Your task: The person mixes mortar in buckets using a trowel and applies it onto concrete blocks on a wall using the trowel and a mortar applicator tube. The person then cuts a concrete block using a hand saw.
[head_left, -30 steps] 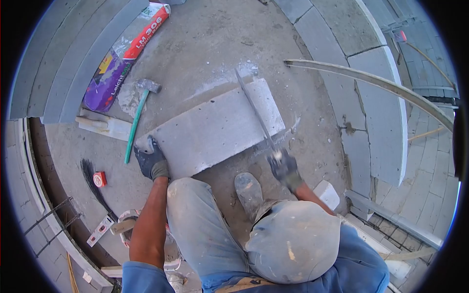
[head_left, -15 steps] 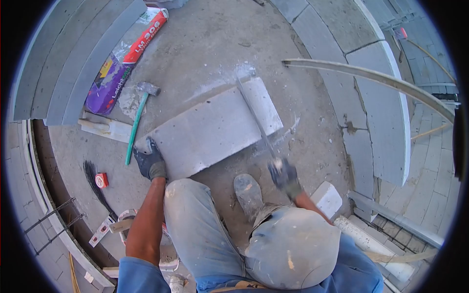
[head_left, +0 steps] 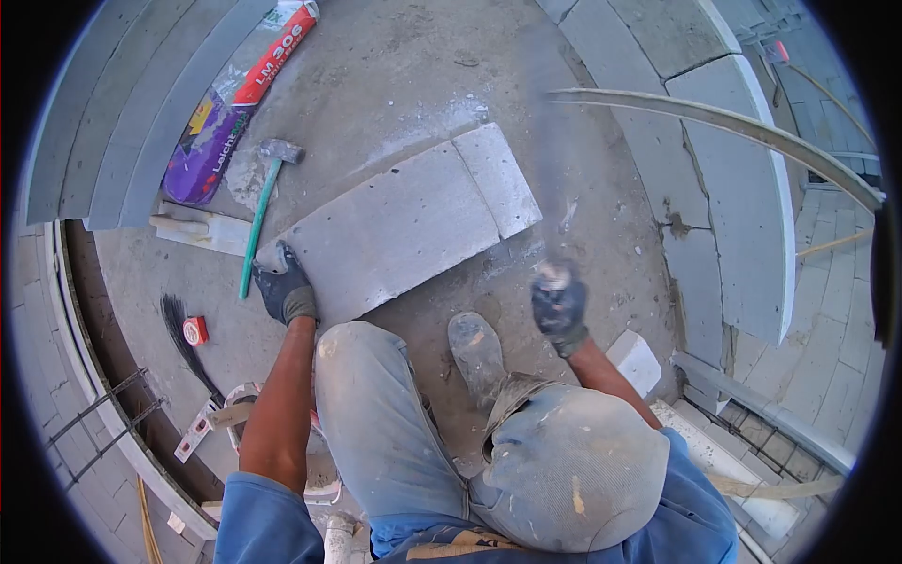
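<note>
A pale aerated concrete block (head_left: 395,226) lies flat on the floor in front of my knees. A straight cut line crosses it near its right end, and the end piece still sits against the rest. My gloved left hand (head_left: 282,284) is closed over the block's left end, thumb on top. To the right of the block, my gloved right hand (head_left: 559,303) grips a handsaw (head_left: 548,141) by its handle. The blade is smeared by motion; it points away from me and stands apart from the block.
A green-handled hammer (head_left: 261,211) lies left of the block, near a purple and red mortar bag (head_left: 230,117) and a white-bladed trowel (head_left: 211,228). A brush (head_left: 188,343) and a red tape measure (head_left: 194,330) lie at left. Stacked blocks (head_left: 691,179) stand at right; a curved strip (head_left: 733,132) juts inward.
The saw has come out of the cut line and swung right, off the block, with my right hand moving slightly right and up. My left hand stays on the block's left end.
</note>
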Available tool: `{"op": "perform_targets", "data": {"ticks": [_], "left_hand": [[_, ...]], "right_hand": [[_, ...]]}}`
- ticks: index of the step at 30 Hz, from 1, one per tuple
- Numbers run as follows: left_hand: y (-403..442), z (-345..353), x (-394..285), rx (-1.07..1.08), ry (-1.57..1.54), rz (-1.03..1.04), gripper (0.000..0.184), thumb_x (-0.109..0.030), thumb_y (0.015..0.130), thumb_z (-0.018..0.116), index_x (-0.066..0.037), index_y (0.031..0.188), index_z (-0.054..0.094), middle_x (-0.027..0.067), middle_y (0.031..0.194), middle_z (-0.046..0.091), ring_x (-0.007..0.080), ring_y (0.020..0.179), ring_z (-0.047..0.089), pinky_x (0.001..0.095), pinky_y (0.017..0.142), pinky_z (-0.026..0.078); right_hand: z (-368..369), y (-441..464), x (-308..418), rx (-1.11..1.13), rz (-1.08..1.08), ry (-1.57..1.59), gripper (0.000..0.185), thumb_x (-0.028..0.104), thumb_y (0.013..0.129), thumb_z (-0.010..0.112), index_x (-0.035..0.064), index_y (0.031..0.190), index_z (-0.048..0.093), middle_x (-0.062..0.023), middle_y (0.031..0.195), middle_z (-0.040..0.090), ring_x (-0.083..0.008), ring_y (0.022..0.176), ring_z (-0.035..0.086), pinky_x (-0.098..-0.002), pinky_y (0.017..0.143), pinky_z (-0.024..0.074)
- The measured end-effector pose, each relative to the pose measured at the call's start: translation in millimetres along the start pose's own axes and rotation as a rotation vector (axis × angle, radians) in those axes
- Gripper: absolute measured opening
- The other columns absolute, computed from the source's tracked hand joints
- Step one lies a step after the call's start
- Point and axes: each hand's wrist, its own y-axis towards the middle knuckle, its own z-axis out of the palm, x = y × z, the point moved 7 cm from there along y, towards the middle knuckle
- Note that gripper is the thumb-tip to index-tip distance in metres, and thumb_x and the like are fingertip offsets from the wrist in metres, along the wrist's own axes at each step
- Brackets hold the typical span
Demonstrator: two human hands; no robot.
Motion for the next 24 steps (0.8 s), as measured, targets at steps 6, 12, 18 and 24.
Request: {"op": "perform_targets", "data": {"ticks": [6, 12, 18, 24], "left_hand": [[2.3, 2.9, 5.2, -0.093, -0.012, 0.011, 0.084, -0.065, 0.086, 0.057, -0.004, 0.142, 0.047, 0.0201, 0.14, 0.054, 0.0372, 0.125, 0.055, 0.0439, 0.103, 0.044], [0.5, -2.1, 1.2, -0.055, -0.04, 0.004, 0.082, -0.064, 0.085, 0.059, -0.004, 0.141, 0.049, 0.0198, 0.139, 0.055, 0.0371, 0.124, 0.056, 0.0446, 0.102, 0.045], [-4.8, -14.4, -10.6, 0.068, -0.022, -0.054, 0.087, -0.066, 0.089, 0.052, -0.002, 0.147, 0.041, 0.0202, 0.148, 0.046, 0.0348, 0.134, 0.048, 0.0416, 0.109, 0.039], [-2.1, -3.3, -0.1, -0.013, -0.006, -0.023, 0.084, -0.064, 0.087, 0.057, -0.003, 0.143, 0.046, 0.02, 0.143, 0.051, 0.0362, 0.128, 0.052, 0.0435, 0.105, 0.042]], "right_hand": [[41.8, 14.4, 25.1, 0.22, -0.233, -1.413, 0.03, 0.022, 0.093, 0.064, -0.0037, 0.104, 0.054, -0.0153, 0.077, 0.067, -0.0364, 0.067, 0.068, -0.0401, 0.055, 0.0509], [59.8, 32.8, 66.8, -0.095, -0.349, -0.759, 0.03, 0.024, 0.09, 0.068, 0.0016, 0.106, 0.055, -0.0158, 0.084, 0.069, -0.0371, 0.073, 0.069, -0.0426, 0.06, 0.0523], [35.8, 23.0, 2.4, 0.186, -0.35, -1.415, 0.029, 0.022, 0.09, 0.068, 0.0048, 0.11, 0.056, -0.0174, 0.083, 0.068, -0.0352, 0.074, 0.07, -0.0404, 0.06, 0.0526], [47.0, 37.5, 53.8, -0.124, -0.126, -0.491, 0.025, 0.021, 0.09, 0.068, 0.0056, 0.108, 0.061, -0.0135, 0.088, 0.07, -0.032, 0.075, 0.07, -0.0376, 0.062, 0.0541]]}}
